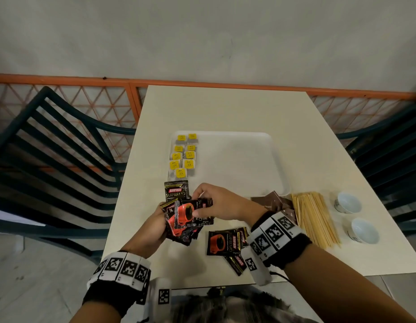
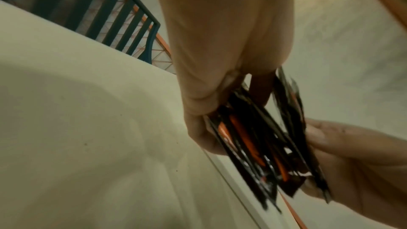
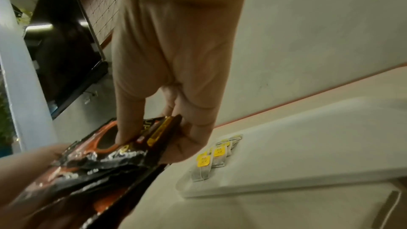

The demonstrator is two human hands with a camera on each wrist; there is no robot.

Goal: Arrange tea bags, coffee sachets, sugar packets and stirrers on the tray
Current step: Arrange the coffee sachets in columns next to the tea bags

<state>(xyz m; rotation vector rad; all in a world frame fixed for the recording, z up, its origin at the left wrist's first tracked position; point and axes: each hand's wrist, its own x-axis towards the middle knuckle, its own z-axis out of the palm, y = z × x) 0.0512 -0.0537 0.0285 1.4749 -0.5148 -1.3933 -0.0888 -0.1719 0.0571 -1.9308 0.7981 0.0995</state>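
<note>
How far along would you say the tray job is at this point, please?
Done: the tea bags lie in two columns along the tray's left side. In hand: the left hand grips a stack of coffee sachets, and the right hand pinches the top one. Left: loose sachets on the table, one sachet near the tray, brown packets and stirrers, all off the tray.

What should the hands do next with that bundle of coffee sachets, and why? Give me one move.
Probably carry the coffee sachets to the tray and lay them beside the tea bags. The left hand and right hand both hold the bundle above the table, the tea bags already fill the tray's left edge, and the rest of the tray is bare.
</note>
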